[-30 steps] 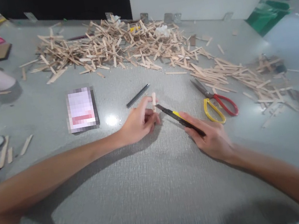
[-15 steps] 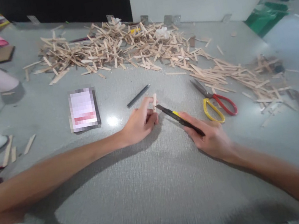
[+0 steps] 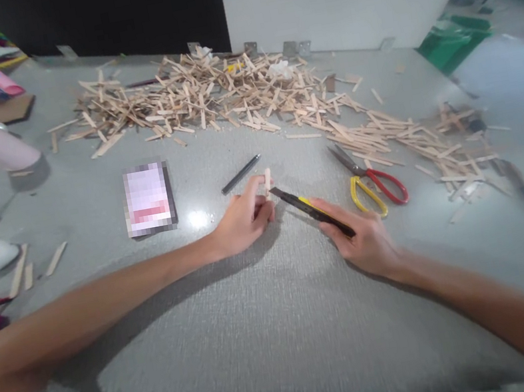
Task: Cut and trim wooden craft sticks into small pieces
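Head view: your right hand (image 3: 369, 241) is closing around a box cutter (image 3: 315, 210), whose blade is pointing away and leftward. Just beyond, your left hand (image 3: 243, 221) is pinching a small wooden stick (image 3: 268, 180) in its fingers, so the left is the nearer hand. The stick's long axis is running away from you, crosswise to the cutter, and the blade tip is lying right at its lower part; whether it is touching, you cannot tell. Scissors (image 3: 359, 171) and a pen (image 3: 240, 174) are lying farther out, then a pile of sticks (image 3: 204, 98). Far right, a green bin (image 3: 455, 43) is standing, its contents unclear.
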The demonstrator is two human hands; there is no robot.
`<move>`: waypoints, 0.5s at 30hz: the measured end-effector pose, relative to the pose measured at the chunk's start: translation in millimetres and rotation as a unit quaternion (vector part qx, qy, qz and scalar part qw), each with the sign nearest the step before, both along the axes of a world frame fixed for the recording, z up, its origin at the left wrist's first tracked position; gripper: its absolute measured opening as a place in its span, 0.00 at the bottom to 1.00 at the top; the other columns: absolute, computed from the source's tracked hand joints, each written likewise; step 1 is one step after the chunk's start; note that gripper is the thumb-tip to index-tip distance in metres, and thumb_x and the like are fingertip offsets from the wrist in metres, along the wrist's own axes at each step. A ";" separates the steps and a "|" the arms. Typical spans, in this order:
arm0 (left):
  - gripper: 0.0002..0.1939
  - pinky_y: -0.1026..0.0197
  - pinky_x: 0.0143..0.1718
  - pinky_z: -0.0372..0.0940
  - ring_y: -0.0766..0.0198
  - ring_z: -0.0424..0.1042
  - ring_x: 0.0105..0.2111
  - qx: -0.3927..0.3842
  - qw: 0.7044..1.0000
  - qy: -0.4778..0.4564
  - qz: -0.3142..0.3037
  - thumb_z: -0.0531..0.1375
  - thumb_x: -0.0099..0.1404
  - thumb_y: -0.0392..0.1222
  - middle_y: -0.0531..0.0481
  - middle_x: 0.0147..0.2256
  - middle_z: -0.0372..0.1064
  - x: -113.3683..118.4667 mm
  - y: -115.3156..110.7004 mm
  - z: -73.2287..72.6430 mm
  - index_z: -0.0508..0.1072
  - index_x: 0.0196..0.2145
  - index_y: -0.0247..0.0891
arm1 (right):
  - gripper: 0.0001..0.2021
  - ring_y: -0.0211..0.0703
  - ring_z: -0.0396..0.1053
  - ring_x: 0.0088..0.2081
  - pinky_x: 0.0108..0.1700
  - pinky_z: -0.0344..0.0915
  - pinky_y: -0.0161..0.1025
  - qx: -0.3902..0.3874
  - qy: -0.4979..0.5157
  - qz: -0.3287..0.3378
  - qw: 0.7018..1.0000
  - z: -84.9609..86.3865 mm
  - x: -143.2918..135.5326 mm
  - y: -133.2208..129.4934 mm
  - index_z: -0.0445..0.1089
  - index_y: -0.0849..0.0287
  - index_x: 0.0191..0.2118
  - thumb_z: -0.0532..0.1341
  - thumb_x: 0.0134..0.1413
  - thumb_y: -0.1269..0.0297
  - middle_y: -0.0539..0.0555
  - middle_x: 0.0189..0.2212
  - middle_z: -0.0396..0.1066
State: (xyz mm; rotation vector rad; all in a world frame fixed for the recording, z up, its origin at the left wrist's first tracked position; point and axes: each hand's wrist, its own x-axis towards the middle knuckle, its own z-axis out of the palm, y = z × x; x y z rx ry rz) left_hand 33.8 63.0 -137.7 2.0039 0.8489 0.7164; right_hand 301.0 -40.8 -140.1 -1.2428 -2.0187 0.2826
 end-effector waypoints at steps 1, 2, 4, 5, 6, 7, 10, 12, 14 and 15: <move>0.13 0.66 0.24 0.59 0.70 0.66 0.19 0.001 1.000 0.001 0.001 0.54 0.79 0.43 0.61 0.28 0.72 0.1 0.3 -0.9 0.58 0.58 0.42 | 0.23 0.41 0.83 0.34 0.40 0.81 0.37 0.002 -0.002 0.001 1.000 -0.3 0.3 0.3 0.72 0.53 0.73 0.61 0.78 0.65 0.57 0.53 0.86; 0.14 0.66 0.25 0.60 0.70 0.66 0.19 0.001 1.000 0.001 0.002 0.54 0.79 0.43 0.60 0.28 0.73 0.3 0.5 -1.9 0.58 0.58 0.42 | 0.23 0.41 0.83 0.33 0.40 0.81 0.37 0.003 -0.003 0.001 1.000 -0.5 0.5 0.5 0.72 0.53 0.73 0.61 0.78 0.65 0.56 0.52 0.86; 0.14 0.66 0.25 0.60 0.70 0.66 0.19 0.003 1.000 0.002 0.004 0.53 0.79 0.43 0.60 0.28 0.73 0.6 1.0 -3.7 0.58 0.59 0.42 | 0.22 0.41 0.82 0.31 0.38 0.80 0.37 0.002 -0.009 -0.006 1.000 -0.7 0.3 0.7 0.72 0.54 0.72 0.61 0.79 0.64 0.56 0.49 0.87; 0.15 0.66 0.25 0.60 0.70 0.66 0.19 0.005 1.000 0.003 0.004 0.53 0.79 0.43 0.61 0.28 0.73 0.7 1.2 -4.3 0.58 0.59 0.42 | 0.22 0.42 0.82 0.31 0.37 0.80 0.37 0.000 -0.013 -0.010 1.000 -0.7 -0.1 0.5 0.73 0.54 0.72 0.60 0.79 0.64 0.57 0.48 0.87; 0.15 0.66 0.24 0.60 0.70 0.66 0.19 0.007 1.000 0.004 0.004 0.53 0.79 0.44 0.61 0.28 0.73 0.9 1.3 -4.8 0.58 0.60 0.42 | 0.22 0.42 0.82 0.31 0.37 0.80 0.37 -0.001 -0.016 -0.014 1.000 -0.8 -0.6 0.2 0.73 0.55 0.72 0.60 0.79 0.63 0.57 0.47 0.87; 0.15 0.66 0.24 0.60 0.69 0.66 0.19 0.008 1.000 0.006 0.003 0.53 0.79 0.44 0.60 0.28 0.73 1.0 1.4 -4.9 0.57 0.60 0.42 | 0.22 0.42 0.82 0.31 0.36 0.80 0.38 -0.002 -0.019 -0.016 1.000 -0.9 -1.3 -0.2 0.73 0.55 0.72 0.60 0.79 0.63 0.57 0.47 0.87; 0.14 0.65 0.24 0.59 0.69 0.65 0.19 0.013 1.000 0.015 0.001 0.53 0.79 0.43 0.60 0.28 0.73 1.6 1.2 -4.1 0.58 0.59 0.42 | 0.23 0.44 0.84 0.34 0.39 0.81 0.39 -0.006 -0.023 -0.015 1.000 -0.9 -3.1 -1.5 0.72 0.54 0.73 0.60 0.79 0.64 0.58 0.52 0.86; 0.13 0.65 0.24 0.59 0.69 0.65 0.19 0.016 1.000 0.022 0.000 0.53 0.79 0.42 0.60 0.28 0.73 2.0 1.0 -3.1 0.58 0.58 0.42 | 0.23 0.45 0.86 0.37 0.41 0.83 0.39 -0.011 -0.019 -0.017 1.000 -0.2 -3.9 -1.8 0.72 0.54 0.72 0.60 0.78 0.64 0.59 0.57 0.84; 0.13 0.64 0.25 0.59 0.69 0.66 0.19 0.020 0.999 0.028 0.000 0.54 0.79 0.42 0.60 0.27 0.73 2.1 0.9 -2.5 0.59 0.57 0.42 | 0.23 0.48 0.87 0.41 0.44 0.84 0.41 -0.018 -0.011 -0.018 1.000 1.0 -4.1 -1.2 0.72 0.53 0.72 0.60 0.77 0.65 0.59 0.60 0.82; 0.12 0.64 0.25 0.60 0.68 0.66 0.19 0.022 0.999 0.030 0.000 0.54 0.79 0.42 0.60 0.28 0.73 2.2 0.9 -2.5 0.59 0.57 0.42 | 0.23 0.49 0.87 0.44 0.47 0.84 0.41 -0.020 -0.007 -0.017 1.000 1.5 -4.1 -0.6 0.73 0.53 0.72 0.61 0.77 0.65 0.59 0.61 0.82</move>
